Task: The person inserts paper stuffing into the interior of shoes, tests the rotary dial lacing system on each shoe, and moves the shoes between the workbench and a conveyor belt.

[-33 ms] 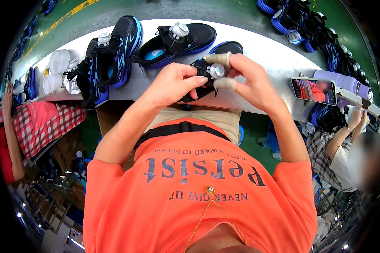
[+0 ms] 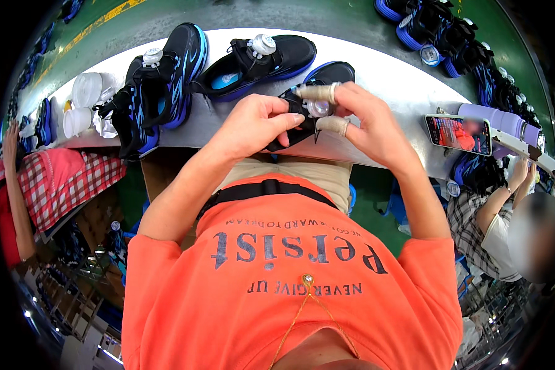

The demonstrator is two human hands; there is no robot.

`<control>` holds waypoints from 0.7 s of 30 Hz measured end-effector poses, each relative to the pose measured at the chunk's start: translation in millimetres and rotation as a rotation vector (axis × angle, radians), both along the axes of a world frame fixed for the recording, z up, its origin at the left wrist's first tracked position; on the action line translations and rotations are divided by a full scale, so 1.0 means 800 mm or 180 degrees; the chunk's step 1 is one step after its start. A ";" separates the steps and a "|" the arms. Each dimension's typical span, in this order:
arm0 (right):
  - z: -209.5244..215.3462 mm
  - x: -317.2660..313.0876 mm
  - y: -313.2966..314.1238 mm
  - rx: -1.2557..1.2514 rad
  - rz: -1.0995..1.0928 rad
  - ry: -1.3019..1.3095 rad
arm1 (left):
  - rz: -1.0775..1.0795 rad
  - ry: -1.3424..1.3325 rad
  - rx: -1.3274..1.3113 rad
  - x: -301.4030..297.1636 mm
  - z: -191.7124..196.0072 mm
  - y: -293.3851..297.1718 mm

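A black sneaker with blue trim [image 2: 334, 70] rests at the table's near edge in front of me, its toe pointing away. My left hand [image 2: 259, 123] is closed on the shoe's collar side, thumb and fingers pinched together. Exactly what lies in that pinch is partly hidden. On the shoe's tongue sits a round clear-and-white knob [image 2: 318, 108]. My right hand [image 2: 362, 117], with beige covers on index finger and thumb, grips around this knob. Just beyond stands another black sneaker [image 2: 290, 52] with a similar white knob [image 2: 263, 44].
To the left, a pair of black-and-blue sneakers [image 2: 177, 74] stands near clear plastic tubs [image 2: 77, 121]. A phone [image 2: 457, 133] and a lilac bottle [image 2: 493, 117] are at right. More sneakers [image 2: 441, 34] line the far right. Other people work on both sides.
The right fingers have shifted slightly around the knob, the index finger now covering more of its upper edge. The left hand has barely moved.
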State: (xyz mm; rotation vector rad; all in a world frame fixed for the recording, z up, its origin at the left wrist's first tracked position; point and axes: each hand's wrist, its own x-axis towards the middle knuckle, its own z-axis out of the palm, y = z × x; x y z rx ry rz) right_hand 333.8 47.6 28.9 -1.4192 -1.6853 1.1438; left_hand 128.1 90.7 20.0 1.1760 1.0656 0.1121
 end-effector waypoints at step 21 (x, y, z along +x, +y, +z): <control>0.000 -0.011 0.110 0.0256 0.0720 -0.0064 | 0.0119 0.1128 0.3920 -0.078 -0.017 0.088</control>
